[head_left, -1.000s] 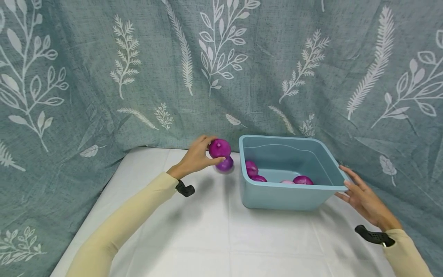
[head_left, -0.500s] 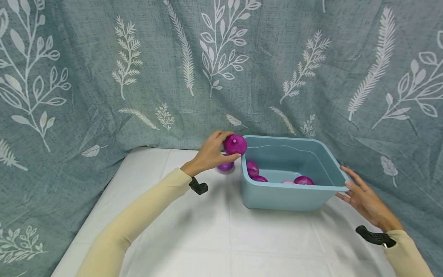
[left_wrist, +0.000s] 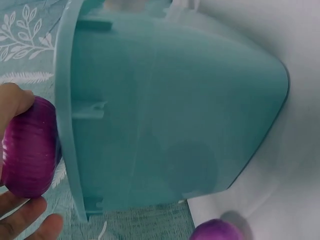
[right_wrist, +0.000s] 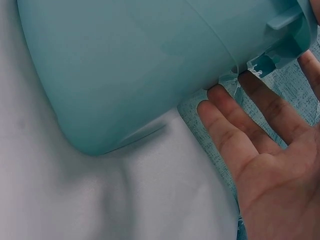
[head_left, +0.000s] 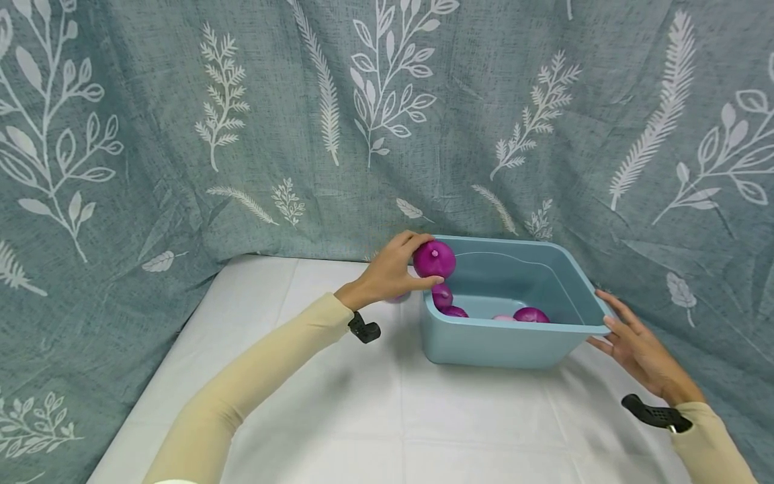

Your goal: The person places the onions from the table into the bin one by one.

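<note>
My left hand (head_left: 393, 269) pinches a purple onion (head_left: 435, 260) between thumb and fingers, over the left rim of a blue plastic tub (head_left: 484, 346). In the left wrist view the held onion (left_wrist: 31, 147) shows right at the tub's rim. Several more purple onions lie in the tub, one onion (head_left: 531, 314) near its front wall and another onion (head_left: 442, 296) at the left side. At the tub's right end my right hand (head_left: 641, 349) rests with extended fingers against the rim and outer wall; those fingers (right_wrist: 227, 125) show under the tub's edge in the right wrist view.
One purple onion (left_wrist: 216, 231) lies on the white tablecloth (head_left: 338, 417) left of the tub, mostly hidden behind my left hand in the head view. A teal curtain (head_left: 272, 121) with white leaf prints hangs behind the table.
My left hand has carried the held onion rightward, from above the onion on the table to over the tub's left rim. The right hand and tub stay where they were.
</note>
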`<state>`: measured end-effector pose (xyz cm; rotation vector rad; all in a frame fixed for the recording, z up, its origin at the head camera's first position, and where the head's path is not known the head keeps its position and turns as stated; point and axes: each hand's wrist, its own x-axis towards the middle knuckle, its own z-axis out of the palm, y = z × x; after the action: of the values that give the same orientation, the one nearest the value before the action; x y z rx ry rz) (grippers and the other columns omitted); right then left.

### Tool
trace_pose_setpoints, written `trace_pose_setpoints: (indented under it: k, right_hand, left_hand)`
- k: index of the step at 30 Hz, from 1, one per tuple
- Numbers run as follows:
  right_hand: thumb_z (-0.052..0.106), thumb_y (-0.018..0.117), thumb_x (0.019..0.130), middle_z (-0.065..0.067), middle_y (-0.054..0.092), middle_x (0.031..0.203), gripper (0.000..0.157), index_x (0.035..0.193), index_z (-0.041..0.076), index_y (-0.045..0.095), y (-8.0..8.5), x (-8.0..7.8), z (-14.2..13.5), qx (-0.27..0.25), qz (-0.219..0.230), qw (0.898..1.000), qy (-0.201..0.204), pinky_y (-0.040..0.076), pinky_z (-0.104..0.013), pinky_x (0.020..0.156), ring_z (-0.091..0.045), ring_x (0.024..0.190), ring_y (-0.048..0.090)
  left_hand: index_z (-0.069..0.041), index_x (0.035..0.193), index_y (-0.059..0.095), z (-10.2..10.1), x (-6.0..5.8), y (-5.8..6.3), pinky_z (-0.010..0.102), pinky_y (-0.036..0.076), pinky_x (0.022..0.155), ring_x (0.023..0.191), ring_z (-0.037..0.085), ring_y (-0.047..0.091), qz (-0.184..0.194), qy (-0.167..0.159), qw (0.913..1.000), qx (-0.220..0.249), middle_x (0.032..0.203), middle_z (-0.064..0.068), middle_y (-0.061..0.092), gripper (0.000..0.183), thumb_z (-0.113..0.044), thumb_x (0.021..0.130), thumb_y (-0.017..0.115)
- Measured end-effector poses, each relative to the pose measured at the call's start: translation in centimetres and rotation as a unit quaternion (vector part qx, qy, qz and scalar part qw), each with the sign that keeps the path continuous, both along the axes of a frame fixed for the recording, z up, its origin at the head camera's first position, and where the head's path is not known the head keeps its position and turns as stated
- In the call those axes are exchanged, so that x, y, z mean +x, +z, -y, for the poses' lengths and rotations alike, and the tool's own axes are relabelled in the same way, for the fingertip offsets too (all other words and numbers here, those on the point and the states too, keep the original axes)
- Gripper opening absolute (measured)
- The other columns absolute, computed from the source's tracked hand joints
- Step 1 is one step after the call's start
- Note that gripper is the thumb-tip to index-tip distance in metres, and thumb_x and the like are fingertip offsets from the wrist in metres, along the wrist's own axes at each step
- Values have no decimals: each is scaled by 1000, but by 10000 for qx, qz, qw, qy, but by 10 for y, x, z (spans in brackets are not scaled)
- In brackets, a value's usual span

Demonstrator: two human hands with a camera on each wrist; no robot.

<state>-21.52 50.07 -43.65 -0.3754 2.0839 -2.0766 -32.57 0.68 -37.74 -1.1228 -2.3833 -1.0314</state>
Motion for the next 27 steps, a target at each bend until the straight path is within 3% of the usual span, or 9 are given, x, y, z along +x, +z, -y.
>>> trace_pose_setpoints:
  k: [3,13,22,27]
  right_hand:
    - [11,32,114,1,13,163,61,166,34,10,0,1,0,-42,13,10000,37,52,-28,99,-4,129,56]
    - [12,31,114,2,13,163,61,166,34,8,1,2,0,-21,-36,9999,124,52,-28,100,-2,130,54]
    - [12,30,114,1,13,164,60,166,33,9,0,1,0,36,-94,9999,82,52,-28,100,-1,131,52]
    - [12,30,114,0,12,164,60,166,32,8,0,1,0,-32,-94,9999,97,52,-28,99,-1,131,53]
  left_hand:
    - [-10,145,55,-5,2,-2,29,52,93,117,19,55,34,-47,9999,-134,130,6,57,74,-46,86,82]
    - [-9,142,58,-3,2,-12,30,49,85,103,20,57,44,-240,9995,-197,122,6,61,63,-38,90,81]
    - [-4,137,61,24,-11,-26,36,52,89,108,22,58,256,54,9995,-148,128,10,63,53,-37,97,74]
    - [-8,138,61,41,-20,-35,36,52,87,105,23,59,396,397,9981,-266,126,6,63,54,-40,96,74]
